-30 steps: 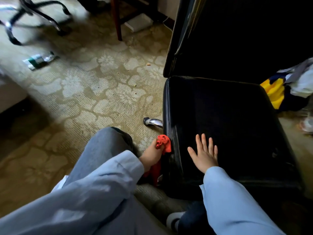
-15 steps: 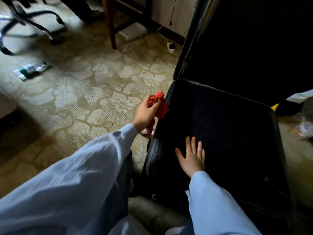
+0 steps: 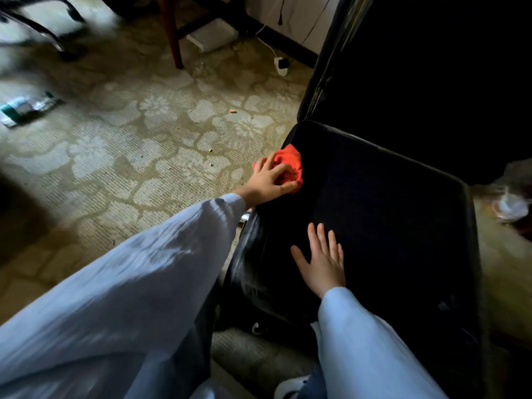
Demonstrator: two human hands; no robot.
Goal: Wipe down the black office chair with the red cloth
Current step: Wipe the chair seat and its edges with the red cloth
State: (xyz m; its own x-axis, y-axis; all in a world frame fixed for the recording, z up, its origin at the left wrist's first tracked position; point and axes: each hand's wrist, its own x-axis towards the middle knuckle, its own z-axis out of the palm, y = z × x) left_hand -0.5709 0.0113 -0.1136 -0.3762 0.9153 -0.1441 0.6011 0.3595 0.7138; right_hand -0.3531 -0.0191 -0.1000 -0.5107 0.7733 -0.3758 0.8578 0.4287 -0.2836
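Red cloth [image 3: 289,165], bunched into a wad, sits at the far left corner of the seat [image 3: 388,226] of the black office chair [image 3: 250,272]. It lies right on the seat's left edge, just below the backrest [image 3: 417,67]. Your left hand [image 3: 270,181] lies over it with the fingers curled round the wad, gripping it and pressing it against the upholstery. A bit of cloth shows past your fingertips on the far side.

Your right hand [image 3: 322,263] lies flat on the seat nearer its front left corner. It is palm down with the fingers straight and a little spread, and it holds nothing. Bare black seat lies between your two hands. Both your arms are in pale blue sleeves [image 3: 359,341]; the left one is blurred.

The chair stands on a beige carpet [image 3: 129,168] with a flower pattern, dotted with small crumbs. Well to the left lies a green and white wrapper [image 3: 26,106], too blurred to read. Beyond the chair's far left corner a white plug [image 3: 281,66] rests on the carpet with a cord running up from it. Farther back are a dark wooden leg [image 3: 172,33] and a flat white box [image 3: 212,34]. The dark base of another chair [image 3: 46,27] shows at the top left.
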